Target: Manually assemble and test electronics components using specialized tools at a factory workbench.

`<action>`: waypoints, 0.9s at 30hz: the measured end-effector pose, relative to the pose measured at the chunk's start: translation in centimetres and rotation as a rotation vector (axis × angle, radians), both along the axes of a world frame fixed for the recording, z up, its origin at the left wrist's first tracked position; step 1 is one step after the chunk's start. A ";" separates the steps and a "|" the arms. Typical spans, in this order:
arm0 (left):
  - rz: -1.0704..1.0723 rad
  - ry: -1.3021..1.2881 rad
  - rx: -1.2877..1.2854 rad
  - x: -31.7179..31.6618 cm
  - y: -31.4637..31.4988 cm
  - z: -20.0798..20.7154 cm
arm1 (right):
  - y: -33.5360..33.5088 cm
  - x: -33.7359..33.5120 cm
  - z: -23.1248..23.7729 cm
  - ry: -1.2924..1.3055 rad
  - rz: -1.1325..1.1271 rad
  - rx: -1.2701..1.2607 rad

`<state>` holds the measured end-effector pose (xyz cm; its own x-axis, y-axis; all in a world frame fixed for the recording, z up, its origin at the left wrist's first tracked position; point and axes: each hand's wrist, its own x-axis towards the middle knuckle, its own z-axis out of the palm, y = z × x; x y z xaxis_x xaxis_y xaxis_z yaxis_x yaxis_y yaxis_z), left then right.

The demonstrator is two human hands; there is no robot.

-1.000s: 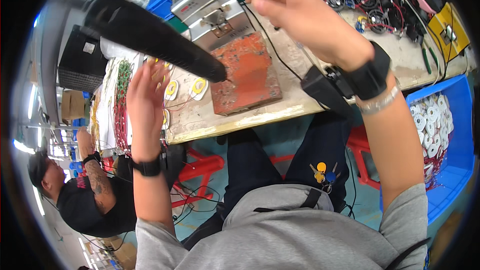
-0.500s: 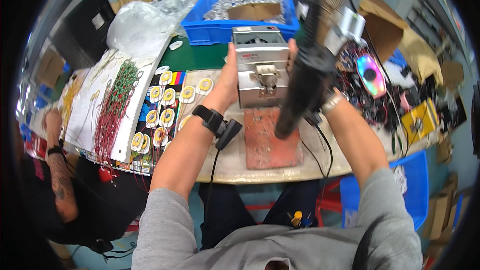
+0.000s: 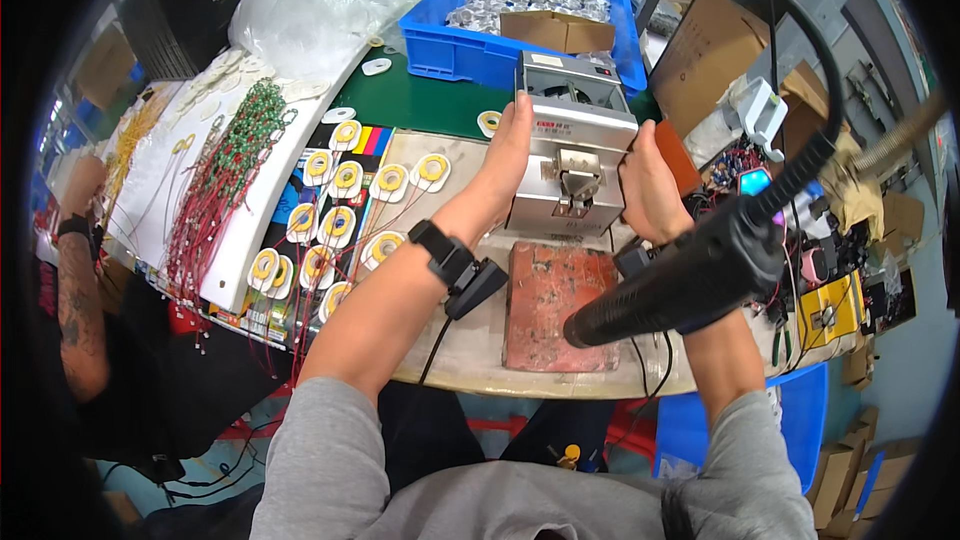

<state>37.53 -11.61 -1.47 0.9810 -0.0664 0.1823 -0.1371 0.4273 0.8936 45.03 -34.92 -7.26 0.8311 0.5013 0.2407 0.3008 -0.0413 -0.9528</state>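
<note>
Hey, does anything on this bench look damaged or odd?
Yes: the red-orange rectangular block, on the near side of the silver metal box between your left hand and right hand, looks worn. Its top is scuffed and specked with dark marks rather than evenly coloured.

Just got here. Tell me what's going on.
A person's left hand lies against the left side of a silver metal box; the right hand is at its right side. The box is just beyond a red block, with a blue bin behind it. A black cylinder slants over the block.
</note>
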 end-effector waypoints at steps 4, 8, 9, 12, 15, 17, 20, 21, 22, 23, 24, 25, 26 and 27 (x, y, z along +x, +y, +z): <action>0.316 -0.121 0.296 -0.9 -0.6 -2.1 | 5.6 -6.7 6.3 0.412 -0.362 0.200; 0.238 0.049 0.268 -0.4 -0.1 -0.9 | 6.8 -8.5 8.5 0.379 -0.076 0.395; 0.169 0.043 0.216 -2.0 -0.1 1.0 | 7.4 -9.9 10.2 0.592 -0.292 0.358; 0.233 -0.154 0.370 -1.8 -0.1 1.6 | 6.5 -10.2 10.1 0.355 -0.223 0.431; 0.153 -0.134 0.319 -0.5 0.3 -0.3 | 6.2 -8.8 9.4 0.441 -0.149 0.344; 0.219 -0.032 0.344 -0.2 -0.7 -1.9 | 6.1 -8.8 8.7 0.449 -0.121 0.331; 0.220 0.012 0.285 1.1 -0.6 -2.1 | 4.6 -7.3 7.9 0.365 -0.072 0.270; 0.067 0.067 0.123 1.5 0.1 -1.7 | 4.2 -7.1 8.1 0.444 -0.121 0.286; 0.062 0.075 0.126 1.1 0.4 -1.6 | 3.9 -7.0 8.4 0.523 -0.171 0.303; 0.003 0.106 0.066 0.3 0.7 0.1 | 4.0 -7.3 9.2 0.516 -0.225 0.289; -0.055 0.137 0.006 -0.1 0.9 1.1 | 4.0 -6.9 9.0 0.514 -0.232 0.291; -0.088 0.138 0.044 1.7 0.7 -0.6 | 4.0 -6.2 8.6 0.507 -0.163 0.320; -0.092 0.140 0.045 1.5 0.3 -0.5 | 4.4 -5.9 8.4 0.501 -0.092 0.349; 0.027 0.122 0.141 1.2 -0.3 -0.4 | 5.2 -5.9 8.0 0.392 -0.097 0.367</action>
